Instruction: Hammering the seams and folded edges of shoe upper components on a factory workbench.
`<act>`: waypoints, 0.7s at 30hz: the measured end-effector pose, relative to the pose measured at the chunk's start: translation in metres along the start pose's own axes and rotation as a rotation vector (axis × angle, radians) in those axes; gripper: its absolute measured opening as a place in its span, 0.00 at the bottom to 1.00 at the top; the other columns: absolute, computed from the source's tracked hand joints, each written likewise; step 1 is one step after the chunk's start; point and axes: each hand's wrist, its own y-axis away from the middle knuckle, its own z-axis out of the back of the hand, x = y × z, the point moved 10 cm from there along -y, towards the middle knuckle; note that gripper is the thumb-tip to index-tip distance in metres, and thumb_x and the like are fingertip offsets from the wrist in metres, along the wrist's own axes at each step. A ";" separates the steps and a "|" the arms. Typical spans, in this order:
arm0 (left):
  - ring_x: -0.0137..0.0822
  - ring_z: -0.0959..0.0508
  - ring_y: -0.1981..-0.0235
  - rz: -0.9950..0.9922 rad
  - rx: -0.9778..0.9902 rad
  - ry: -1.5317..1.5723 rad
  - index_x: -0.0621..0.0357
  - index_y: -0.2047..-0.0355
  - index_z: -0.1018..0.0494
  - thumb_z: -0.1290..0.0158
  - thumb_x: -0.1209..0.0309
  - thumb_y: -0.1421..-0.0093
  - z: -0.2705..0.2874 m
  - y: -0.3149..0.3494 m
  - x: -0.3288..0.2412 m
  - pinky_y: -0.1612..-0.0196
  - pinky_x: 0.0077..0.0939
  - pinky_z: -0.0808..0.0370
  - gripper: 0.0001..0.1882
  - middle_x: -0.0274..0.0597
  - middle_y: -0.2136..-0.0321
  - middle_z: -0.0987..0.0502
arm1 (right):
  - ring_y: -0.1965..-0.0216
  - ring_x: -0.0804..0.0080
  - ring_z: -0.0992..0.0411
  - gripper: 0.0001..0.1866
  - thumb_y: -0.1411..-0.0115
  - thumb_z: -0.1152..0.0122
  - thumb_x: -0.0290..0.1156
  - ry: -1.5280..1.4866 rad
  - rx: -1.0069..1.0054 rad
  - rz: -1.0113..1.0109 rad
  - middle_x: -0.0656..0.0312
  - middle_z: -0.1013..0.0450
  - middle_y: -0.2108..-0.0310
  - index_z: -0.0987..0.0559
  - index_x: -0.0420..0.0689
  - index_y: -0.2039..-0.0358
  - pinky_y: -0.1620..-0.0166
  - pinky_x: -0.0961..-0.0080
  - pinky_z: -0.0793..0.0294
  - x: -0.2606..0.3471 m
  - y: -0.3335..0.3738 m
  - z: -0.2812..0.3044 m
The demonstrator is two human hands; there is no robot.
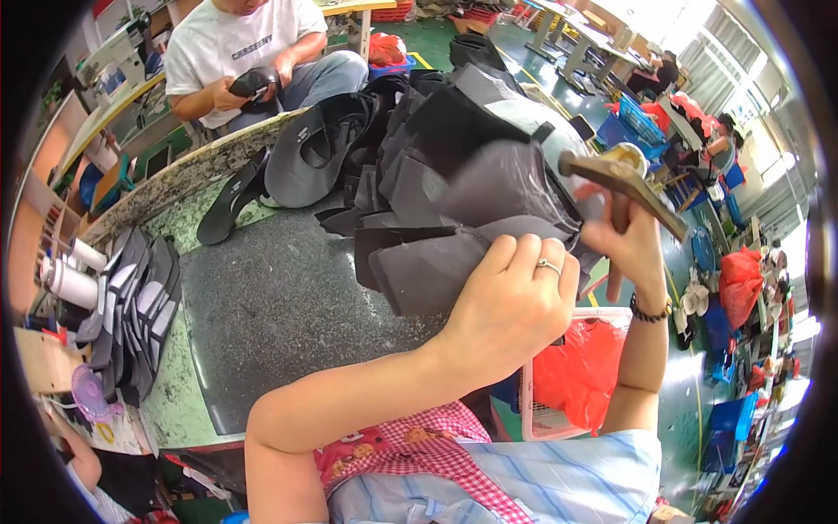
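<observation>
My left hand (515,301), a ring on one finger, is closed on the edge of a dark grey shoe upper (489,188), which is partly smeared by motion. My right hand (624,236), with a beaded bracelet at its wrist, grips a hammer (642,194). Its long worn head is raised just right of the upper, and the handle shows below the fist. Several black shoe pieces are heaped beyond and around the held one. A flat dark flap (423,271) of grey material hangs beside my left fingers.
A dark speckled mat (288,323) covers part of the worn green bench. Stacked grey pieces (135,306) and white thread spools (70,281) stand at left. Across the bench a person (244,61) handles a black shoe piece. A basket with a red bag (580,375) is below my hands.
</observation>
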 end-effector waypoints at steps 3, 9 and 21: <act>0.34 0.29 0.73 0.005 -0.048 -0.019 0.64 0.69 0.25 0.46 0.69 0.54 0.001 -0.002 -0.006 0.66 0.28 0.33 0.12 0.40 0.73 0.28 | 0.73 0.85 0.36 0.32 0.58 0.24 0.22 -0.299 0.023 -0.024 0.70 0.26 0.62 0.25 0.40 0.49 0.71 0.87 0.34 -0.001 0.003 -0.022; 0.34 0.26 0.72 -0.219 0.002 -0.003 0.65 0.72 0.22 0.48 0.67 0.52 -0.019 0.006 -0.126 0.67 0.26 0.36 0.13 0.42 0.74 0.23 | 0.79 0.86 0.37 0.20 0.55 0.25 0.26 0.109 0.011 -0.146 0.74 0.36 0.78 0.29 0.46 0.66 0.78 0.87 0.37 -0.006 -0.070 -0.017; 0.39 0.26 0.72 -0.263 -0.192 0.533 0.71 0.70 0.22 0.49 0.67 0.49 0.063 0.061 -0.188 0.70 0.36 0.33 0.16 0.50 0.71 0.22 | 0.81 0.84 0.36 0.20 0.53 0.23 0.35 0.284 -0.027 -0.169 0.72 0.34 0.79 0.29 0.45 0.69 0.80 0.85 0.37 0.001 -0.088 -0.001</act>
